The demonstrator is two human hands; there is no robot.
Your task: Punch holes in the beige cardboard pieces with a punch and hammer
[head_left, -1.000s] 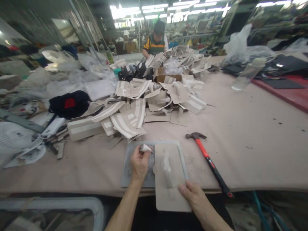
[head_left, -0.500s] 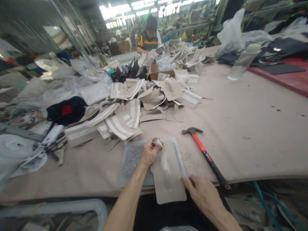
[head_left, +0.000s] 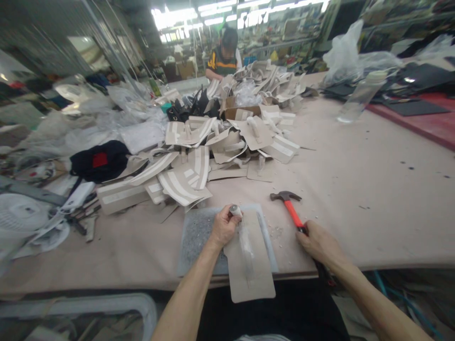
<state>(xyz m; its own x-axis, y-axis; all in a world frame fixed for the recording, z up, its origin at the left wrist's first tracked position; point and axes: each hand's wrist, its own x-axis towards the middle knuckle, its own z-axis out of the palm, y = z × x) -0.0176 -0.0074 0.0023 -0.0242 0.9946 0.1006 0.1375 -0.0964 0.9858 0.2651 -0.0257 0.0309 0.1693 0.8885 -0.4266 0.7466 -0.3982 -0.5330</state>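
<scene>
Right hand (head_left: pixel 316 241): wrapped round hammer (head_left: pixel 293 214) — head toward 11 o'clock
Left hand (head_left: pixel 225 229): pinching pale cylinder (head_left: pixel 235 210) — right hand's 10 o'clock
Panel (head_left: pixel 262 267): left hand's 5 o'clock, long axis 12-to-6

Bench (head_left: pixel 398 208), right side: broad open room from the hammer (head_left: pixel 293 214) to the bottle (head_left: pixel 360 100) and red board (head_left: pixel 412 122), which bound it; lane between slab (head_left: pixel 199 237) and hammer: passable, strewn with crumbs, right hand (head_left: pixel 316 241) on the handle flanking it; far side: heap of panels (head_left: pixel 186 182), a tangled barrier close behind the slab; gap between heap and hammer head: free; slab, far edge: left hand (head_left: pixel 223 227) with tube (head_left: pixel 236 211) blocks the panel's upper left corner; left front: open strip, fan (head_left: pixel 21 213) at its outer end
</scene>
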